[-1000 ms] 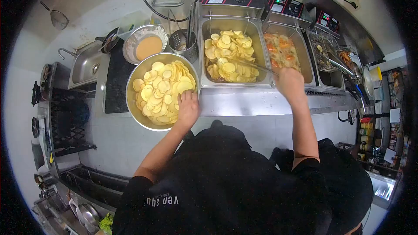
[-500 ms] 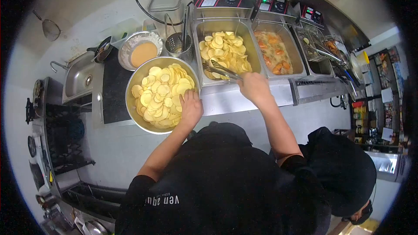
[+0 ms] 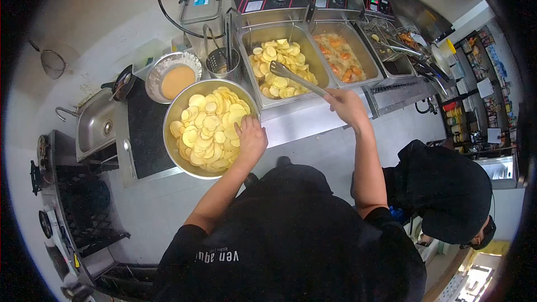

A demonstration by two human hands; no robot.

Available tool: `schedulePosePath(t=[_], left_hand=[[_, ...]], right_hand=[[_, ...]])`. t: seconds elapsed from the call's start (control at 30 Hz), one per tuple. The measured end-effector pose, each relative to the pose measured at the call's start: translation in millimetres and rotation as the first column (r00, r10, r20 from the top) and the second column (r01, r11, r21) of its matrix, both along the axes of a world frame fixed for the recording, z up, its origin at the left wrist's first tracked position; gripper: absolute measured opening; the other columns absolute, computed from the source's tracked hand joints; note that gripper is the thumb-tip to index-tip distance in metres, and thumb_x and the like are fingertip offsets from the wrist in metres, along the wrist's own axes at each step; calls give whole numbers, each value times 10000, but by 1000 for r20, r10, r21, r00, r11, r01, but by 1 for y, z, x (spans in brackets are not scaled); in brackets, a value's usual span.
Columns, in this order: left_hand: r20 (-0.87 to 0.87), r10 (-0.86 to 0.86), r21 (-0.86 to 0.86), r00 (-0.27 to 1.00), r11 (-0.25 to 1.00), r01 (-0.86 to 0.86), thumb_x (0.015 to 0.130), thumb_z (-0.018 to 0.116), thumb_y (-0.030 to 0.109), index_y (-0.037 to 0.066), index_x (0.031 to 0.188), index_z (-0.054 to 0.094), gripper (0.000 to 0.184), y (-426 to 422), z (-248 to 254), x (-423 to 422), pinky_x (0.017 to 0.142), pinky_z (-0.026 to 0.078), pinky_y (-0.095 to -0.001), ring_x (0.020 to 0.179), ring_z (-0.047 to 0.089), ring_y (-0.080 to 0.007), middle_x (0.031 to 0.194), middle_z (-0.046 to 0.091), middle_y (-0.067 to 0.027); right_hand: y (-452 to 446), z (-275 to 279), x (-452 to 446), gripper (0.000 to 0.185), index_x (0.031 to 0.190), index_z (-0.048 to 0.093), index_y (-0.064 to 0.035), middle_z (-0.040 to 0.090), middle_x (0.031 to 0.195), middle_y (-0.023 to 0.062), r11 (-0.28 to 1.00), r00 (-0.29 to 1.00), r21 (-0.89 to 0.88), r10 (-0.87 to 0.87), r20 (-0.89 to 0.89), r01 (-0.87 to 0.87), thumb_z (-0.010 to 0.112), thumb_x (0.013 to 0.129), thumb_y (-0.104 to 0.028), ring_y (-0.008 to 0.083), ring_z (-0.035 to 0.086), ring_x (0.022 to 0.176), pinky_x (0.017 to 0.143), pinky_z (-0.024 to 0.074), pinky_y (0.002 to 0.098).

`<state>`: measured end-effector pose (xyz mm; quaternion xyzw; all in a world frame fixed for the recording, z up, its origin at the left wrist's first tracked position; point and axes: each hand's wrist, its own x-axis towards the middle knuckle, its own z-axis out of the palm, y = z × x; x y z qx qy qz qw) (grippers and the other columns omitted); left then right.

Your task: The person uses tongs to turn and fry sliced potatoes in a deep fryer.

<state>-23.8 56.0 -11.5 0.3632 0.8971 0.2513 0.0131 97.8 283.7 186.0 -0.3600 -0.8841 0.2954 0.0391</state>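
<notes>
Found left hand (image 3: 253, 138) on right rim of bowl (image 3: 180, 100) heaped with potato slices (image 3: 207, 134), unable to tell whether gripping, and right hand (image 3: 347, 106), nearer to fryer (image 3: 318, 66), grasping tongs (image 3: 302, 81) slanting lengthwise forward and leftward over potatoes (image 3: 288, 59) inside.

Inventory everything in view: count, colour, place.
Large bowl: one, silver, counter edge.
Slices: many, yellow, large bowl, left fryer.
Fryers: three, silver, along wall.
Orange pieces: several, orange, middle fryer.
Slotted utensil: one, silver, over left fryer.
Smaller bowl: one, silver, behind large bowl.
Perforated holder: one, silver, near fryers.
Lidded container: one, clear, against wall.
Strainer: one, grey, left wall.
Sink: one, silver, far left.
Coworker: one, black clothing, right.
Left grip: one, bare, at large bowl rim.
Right grip: one, bare, holding utensil.
</notes>
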Motion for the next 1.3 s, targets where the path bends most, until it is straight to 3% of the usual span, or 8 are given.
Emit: schedulePosePath(t=[0.17, 0.23, 0.4, 0.67, 1.03, 1.13, 1.23, 1.3], left_hand=[[-40, -7, -35, 999, 999, 5, 854, 671, 163, -47, 1298, 486, 525, 0, -2, -1, 1091, 291, -666, 1325, 411, -382, 1326, 480, -201], [-25, 14, 4, 1000, 1000, -14, 849, 647, 146, -74, 1199, 537, 428, 1, 0, 1, 1093, 270, -691, 1326, 411, -409, 1314, 494, -226], [-84, 37, -32, 996, 999, -40, 833, 666, 147, -56, 1224, 525, 462, 3, -6, -1, 1088, 289, -677, 1306, 427, -397, 1302, 496, -214], [-103, 89, -46, 991, 994, -94, 824, 652, 143, -57, 1208, 526, 451, 14, -5, -4, 1066, 319, -662, 1292, 437, -407, 1274, 515, -226], [-203, 88, 62, 975, 995, -77, 812, 662, 114, -47, 1014, 606, 265, 16, -1, -6, 985, 420, -524, 1149, 517, -437, 1167, 563, -253], [-227, 72, 54, 971, 997, -61, 808, 675, 121, -40, 1008, 610, 265, 13, 5, -4, 977, 429, -518, 1132, 526, -435, 1159, 571, -243], [-291, 60, 55, 955, 997, -45, 806, 691, 98, -30, 1003, 636, 241, 8, 10, 1, 896, 467, -501, 1023, 557, -420, 1080, 582, -237], [-295, 53, 83, 954, 996, -29, 801, 701, 106, -23, 1021, 641, 262, 4, 10, 0, 889, 473, -493, 1019, 558, -417, 1082, 586, -233]], right_hand=[[25, -19, 13, 335, 1180, 737, -92, 650, 668, 61, 977, 995, -204, -79, -54, 67, 643, 947, -314, 171, 577, 555, 547, 469, 336], [42, -28, 17, 329, 1168, 744, -88, 642, 668, 37, 950, 993, -301, -100, -56, 79, 633, 960, -317, 137, 539, 527, 482, 434, 311], [73, -25, 23, 283, 940, 707, -31, 619, 706, 23, 777, 978, -617, -201, -59, 122, 627, 973, -300, 82, 469, 494, 394, 315, 249], [125, -46, 35, 272, 995, 662, -29, 612, 735, 35, 659, 977, -750, -189, -96, 54, 618, 982, -297, 77, 426, 475, 382, 285, 255], [156, -53, 27, 267, 953, 646, -28, 612, 739, 45, 616, 991, -788, -100, -89, -9, 626, 981, -292, 69, 411, 472, 382, 295, 263], [149, -49, 20, 290, 1026, 697, -29, 600, 715, 32, 714, 992, -700, -94, -80, 11, 626, 983, -306, 72, 413, 476, 383, 305, 246], [144, -54, 9, 337, 1148, 722, -34, 678, 749, 116, 886, 993, -451, 75, -91, -108, 647, 958, -303, 180, 582, 522, 448, 447, 320], [136, -53, 3, 380, 1239, 702, -81, 718, 842, 226, 928, 933, 182, 345, -99, -324, 670, 922, -288, 336, 709, 710, 648, 554, 431]])
